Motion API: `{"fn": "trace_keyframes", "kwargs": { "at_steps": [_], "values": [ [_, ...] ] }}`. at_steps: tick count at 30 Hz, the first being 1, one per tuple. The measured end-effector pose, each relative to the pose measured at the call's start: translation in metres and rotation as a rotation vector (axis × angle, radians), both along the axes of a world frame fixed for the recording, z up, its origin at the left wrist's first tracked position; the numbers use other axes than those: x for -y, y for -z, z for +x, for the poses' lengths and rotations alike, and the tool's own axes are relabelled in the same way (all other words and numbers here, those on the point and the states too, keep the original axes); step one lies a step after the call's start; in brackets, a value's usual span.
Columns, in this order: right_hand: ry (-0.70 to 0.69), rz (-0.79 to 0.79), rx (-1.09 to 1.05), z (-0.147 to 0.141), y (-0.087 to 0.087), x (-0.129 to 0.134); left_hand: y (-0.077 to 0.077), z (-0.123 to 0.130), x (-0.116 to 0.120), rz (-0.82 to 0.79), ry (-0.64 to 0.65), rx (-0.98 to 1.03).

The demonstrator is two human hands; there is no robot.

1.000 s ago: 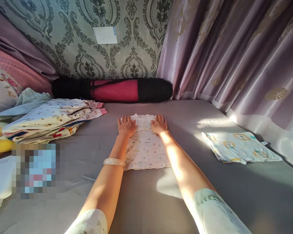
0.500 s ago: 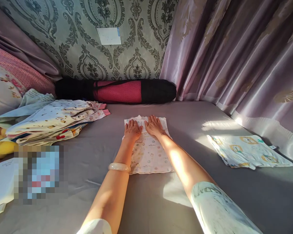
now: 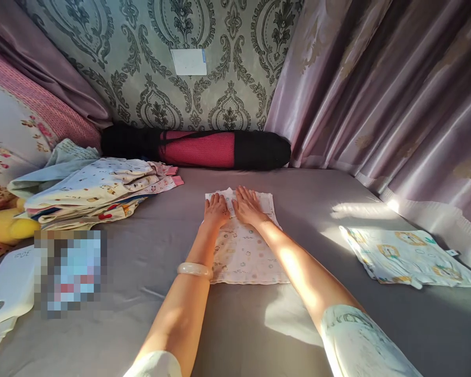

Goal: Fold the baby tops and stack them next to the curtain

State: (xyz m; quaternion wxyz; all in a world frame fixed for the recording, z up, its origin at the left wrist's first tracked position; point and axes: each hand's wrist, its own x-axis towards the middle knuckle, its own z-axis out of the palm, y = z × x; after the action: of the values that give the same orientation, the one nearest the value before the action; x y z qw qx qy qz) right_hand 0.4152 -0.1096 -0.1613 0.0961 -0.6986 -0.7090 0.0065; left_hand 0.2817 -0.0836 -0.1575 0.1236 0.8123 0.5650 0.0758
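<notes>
A pale pinkish-white printed garment lies flat and folded on the grey bedsheet, straight in front of me. Near its far edge, my left hand rests palm down on the left side, fingers stretched out. Beside it my right hand presses flat on the cloth, its fingers also extended. Neither hand grips the fabric. The two thumbs are close together near the middle. My forearms cover part of the garment's sides. A pale bangle circles my left forearm.
To the left is a pile of printed clothes, with a white power bank and a blurred-out item nearer. A folded white garment lies at right. A black and red rolled bag lies along the wall.
The view has swung slightly left, so the scene sits further right. Both hands stay flat on the garment, with only a slight shift over it; its folded shape looks the same.
</notes>
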Motion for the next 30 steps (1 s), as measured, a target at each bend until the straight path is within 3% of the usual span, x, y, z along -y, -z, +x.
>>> {"fn": "trace_keyframes", "kwargs": {
  "at_steps": [6, 13, 20, 25, 30],
  "values": [
    [-0.172, 0.010, 0.028, -0.018, 0.005, -0.011, -0.001, -0.007, -0.003, 0.009, -0.043, 0.015],
    [-0.098, -0.075, 0.002, -0.021, 0.014, -0.029, 0.007, -0.009, -0.006, 0.041, -0.055, 0.020],
    [-0.116, -0.103, -0.011, -0.021, 0.010, -0.028, 0.004, -0.009, -0.005, 0.035, -0.050, 0.021],
    [-0.118, -0.103, -0.084, -0.014, 0.003, -0.021, -0.003, -0.009, -0.003, -0.029, -0.049, -0.024],
    [-0.098, -0.114, -0.073, 0.011, -0.009, 0.006, -0.003, -0.005, -0.001, -0.094, -0.048, -0.085]
  ]
}}
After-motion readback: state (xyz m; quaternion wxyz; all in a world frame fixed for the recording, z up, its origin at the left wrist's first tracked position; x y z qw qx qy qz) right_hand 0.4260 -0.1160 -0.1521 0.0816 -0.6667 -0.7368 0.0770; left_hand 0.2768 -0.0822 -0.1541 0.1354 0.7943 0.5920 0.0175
